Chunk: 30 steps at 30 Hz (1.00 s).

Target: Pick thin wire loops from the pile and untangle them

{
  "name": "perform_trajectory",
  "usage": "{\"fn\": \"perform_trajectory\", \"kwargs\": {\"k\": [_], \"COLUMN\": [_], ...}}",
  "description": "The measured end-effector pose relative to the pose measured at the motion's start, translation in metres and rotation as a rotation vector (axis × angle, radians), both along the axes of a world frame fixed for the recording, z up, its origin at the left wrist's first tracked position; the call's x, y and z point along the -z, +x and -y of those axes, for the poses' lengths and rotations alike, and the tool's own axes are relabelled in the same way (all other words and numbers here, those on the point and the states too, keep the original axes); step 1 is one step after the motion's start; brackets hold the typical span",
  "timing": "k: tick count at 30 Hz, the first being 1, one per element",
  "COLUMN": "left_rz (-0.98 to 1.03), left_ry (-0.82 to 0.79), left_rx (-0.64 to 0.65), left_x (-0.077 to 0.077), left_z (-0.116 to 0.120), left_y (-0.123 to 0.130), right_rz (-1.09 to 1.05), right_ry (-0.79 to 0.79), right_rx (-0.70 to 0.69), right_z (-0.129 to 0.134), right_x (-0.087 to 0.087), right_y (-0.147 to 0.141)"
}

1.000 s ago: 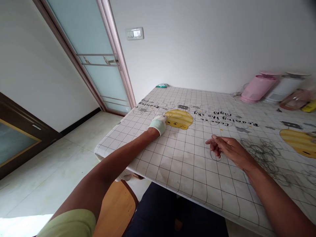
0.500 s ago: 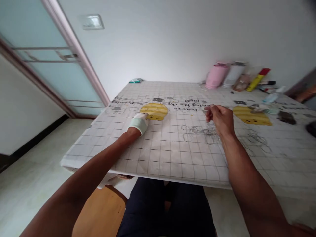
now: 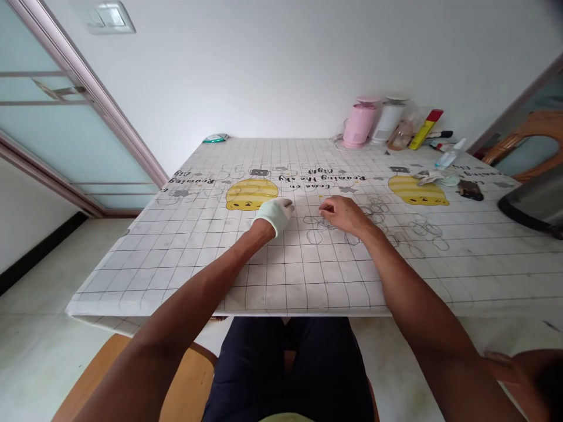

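On the desk [image 3: 145,258], left hand [image 3: 276,213] and right hand [image 3: 345,214] have fingers together near thread [image 3: 376,205]; any grip is unclear. Slow, light pulls best avoid knots.

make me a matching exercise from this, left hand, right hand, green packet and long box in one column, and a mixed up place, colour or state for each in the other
Things:
1. left hand
2. right hand
3. green packet
4. long box

Places, colours, states:
a. bare, at the loops of thread
b. yellow with a red end
c. in a pale glove
d. at the far left corner of the table

Right pairs: 1-c, 2-a, 3-d, 4-b
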<state>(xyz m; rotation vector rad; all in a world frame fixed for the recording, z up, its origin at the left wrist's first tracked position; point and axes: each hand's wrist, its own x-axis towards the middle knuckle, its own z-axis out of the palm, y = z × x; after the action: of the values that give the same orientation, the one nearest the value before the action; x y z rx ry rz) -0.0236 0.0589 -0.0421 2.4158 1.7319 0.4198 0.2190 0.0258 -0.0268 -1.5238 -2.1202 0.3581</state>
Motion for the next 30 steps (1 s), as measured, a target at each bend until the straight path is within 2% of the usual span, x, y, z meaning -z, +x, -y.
{"fn": "perform_trajectory", "kwargs": {"k": [5, 9, 13, 17, 21, 24, 30], "left_rz": [0.173, 0.252, 0.262, 0.265, 0.295, 0.362, 0.466], "left_ry": [-0.063, -0.063, -0.061, -0.069, -0.098, -0.122, -0.219], "left_rx": [-0.093, -0.098, -0.107, -0.12, -0.13, -0.093, 0.117], "left_x": [0.004, 0.006, 0.004, 0.0, -0.005, -0.01, -0.019], "left_z": [0.004, 0.008, 0.014, 0.019, 0.023, 0.031, 0.051], "left_y": [0.006, 0.002, -0.003, -0.004, -0.002, 0.003, 0.017], "right_rz": [0.093, 0.05, -0.152, -0.434, -0.73, -0.863, -1.029], "right_ry": [-0.026, -0.054, -0.066, -0.129, -0.238, -0.282, -0.348], "right_rx": [-0.064, -0.042, 0.109, 0.164, 0.11, 0.051, -0.019], "right_z": [-0.002, -0.005, 0.0, 0.005, 0.008, 0.011, 0.014], "right_x": [0.011, 0.006, -0.01, -0.021, -0.024, -0.025, -0.028], "right_y": [-0.022, -0.023, -0.01, 0.002, 0.0, -0.005, -0.008]}}
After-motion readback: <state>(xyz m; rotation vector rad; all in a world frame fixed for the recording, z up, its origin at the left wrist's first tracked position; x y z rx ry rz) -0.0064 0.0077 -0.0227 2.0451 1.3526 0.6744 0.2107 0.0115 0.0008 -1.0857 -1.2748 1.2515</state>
